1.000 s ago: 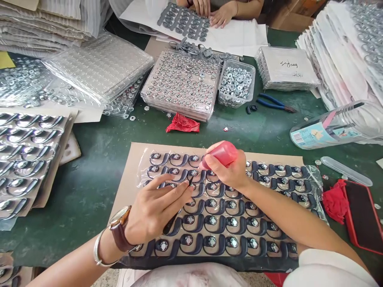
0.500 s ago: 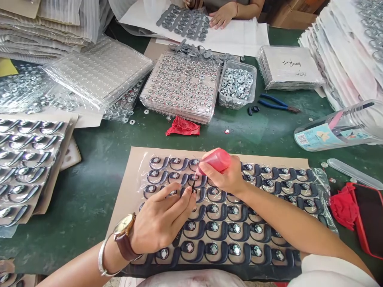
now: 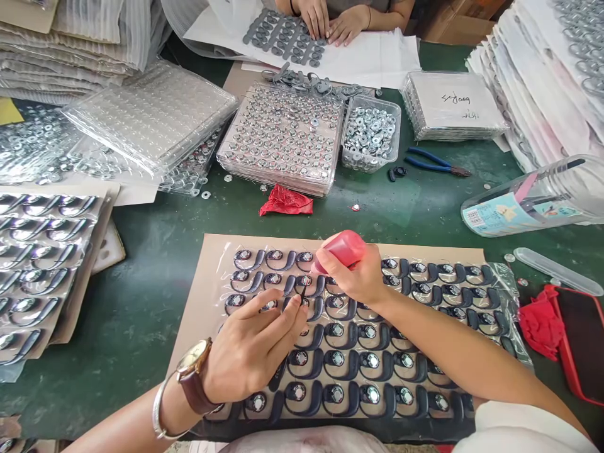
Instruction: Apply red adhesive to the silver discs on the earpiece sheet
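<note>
My right hand [image 3: 362,275] is wrapped round a pink-red squeeze bottle [image 3: 348,246], tilted with its lower end toward a small round speaker part. Black tweezers [image 3: 278,376] are pinched in my left hand [image 3: 262,346]; their dark tips touch or hover just by that same part, in the second row. Under both hands lies a cardboard sheet [image 3: 198,296] covered in plastic film. It carries rows of dark hook-shaped earphone shells [image 3: 352,402], each with a round silver part in it. My fingers hide the tweezers' middle and several shells.
Beyond the sheet stand a stack of trays with round parts [image 3: 283,135] and a clear tub of metal rings [image 3: 370,135]. Blue-handled pliers [image 3: 429,160], a clear jar [image 3: 523,204] and a red phone [image 3: 582,340] lie rightward. A co-worker's hands [image 3: 330,25] rest over grey parts opposite.
Both my hands stay almost in place; the bottle has turned slightly in my right hand. Across the table, the co-worker's other hand has moved in beside the first, over the grey parts.
</note>
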Demonstrator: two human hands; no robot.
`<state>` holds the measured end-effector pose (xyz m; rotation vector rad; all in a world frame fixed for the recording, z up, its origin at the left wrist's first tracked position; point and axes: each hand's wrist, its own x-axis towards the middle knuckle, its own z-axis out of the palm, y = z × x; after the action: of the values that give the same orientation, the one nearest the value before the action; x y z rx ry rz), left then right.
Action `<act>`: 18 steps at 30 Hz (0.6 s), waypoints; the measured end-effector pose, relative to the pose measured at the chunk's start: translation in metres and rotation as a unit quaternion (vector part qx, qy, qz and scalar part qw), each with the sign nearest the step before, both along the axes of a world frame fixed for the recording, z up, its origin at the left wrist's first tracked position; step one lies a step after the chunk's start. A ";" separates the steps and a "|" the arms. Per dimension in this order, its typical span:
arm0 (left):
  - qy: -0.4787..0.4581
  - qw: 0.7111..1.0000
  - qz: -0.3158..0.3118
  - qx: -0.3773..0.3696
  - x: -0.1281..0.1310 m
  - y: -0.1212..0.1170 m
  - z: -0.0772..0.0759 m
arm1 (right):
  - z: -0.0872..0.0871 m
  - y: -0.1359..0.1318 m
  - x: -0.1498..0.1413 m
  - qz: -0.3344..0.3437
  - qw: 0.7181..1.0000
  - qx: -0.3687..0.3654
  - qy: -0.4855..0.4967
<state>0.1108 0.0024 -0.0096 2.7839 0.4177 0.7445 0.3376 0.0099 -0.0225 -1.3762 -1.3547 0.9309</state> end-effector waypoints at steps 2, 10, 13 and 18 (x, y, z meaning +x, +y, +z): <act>-0.001 1.000 -0.001 -0.004 0.000 0.000 0.000 | -0.001 0.000 -0.001 0.006 1.000 -0.005 0.007; 0.008 1.000 -0.004 -0.013 0.001 0.007 0.008 | 0.007 0.000 0.001 -0.010 0.999 0.005 -0.048; 0.013 0.999 -0.009 -0.035 0.000 0.012 0.012 | 0.008 0.000 0.003 0.004 0.999 0.000 -0.036; 0.006 0.998 -0.006 -0.060 -0.001 0.018 0.016 | 0.006 -0.002 0.003 0.011 1.000 0.004 -0.013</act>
<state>0.1101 0.0207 0.0062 2.6787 0.4325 0.6761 0.3408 0.0079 -0.0170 -1.3737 -1.3948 0.9233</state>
